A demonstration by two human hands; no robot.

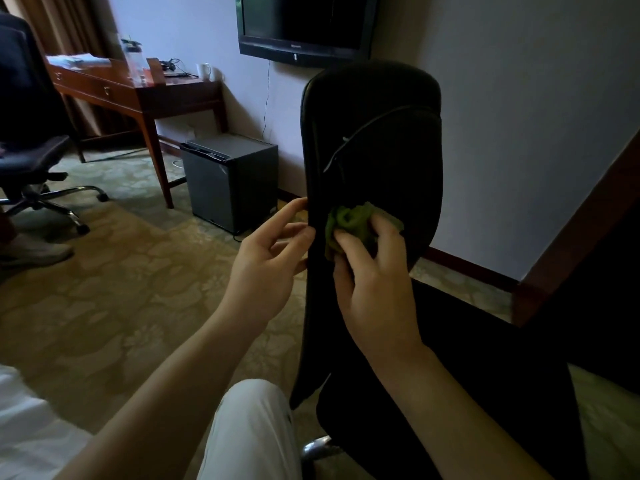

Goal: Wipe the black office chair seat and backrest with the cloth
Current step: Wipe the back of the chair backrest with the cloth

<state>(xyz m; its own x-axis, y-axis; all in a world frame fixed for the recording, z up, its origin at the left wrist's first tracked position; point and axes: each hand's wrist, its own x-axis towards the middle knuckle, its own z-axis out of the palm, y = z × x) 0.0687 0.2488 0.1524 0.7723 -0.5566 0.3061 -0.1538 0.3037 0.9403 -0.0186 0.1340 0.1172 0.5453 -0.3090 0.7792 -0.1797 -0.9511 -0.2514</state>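
Note:
The black office chair's backrest [377, 140] stands upright in the middle of the view, its padded face turned to the right. The seat [491, 358] spreads out below it, dark and hard to make out. My right hand [372, 282] holds a bunched green cloth [353, 221] against the lower backrest, fingers curled round it. My left hand [268, 261] is at the backrest's left edge, its fingertips touching that edge and its fingers loosely bent.
A small dark fridge [228, 181] stands on the carpet by the wall. Behind it are a wooden desk [138, 91] and a wall TV [304, 26]. A second office chair [31, 150] is at far left. My white-trousered knee [252, 431] is below.

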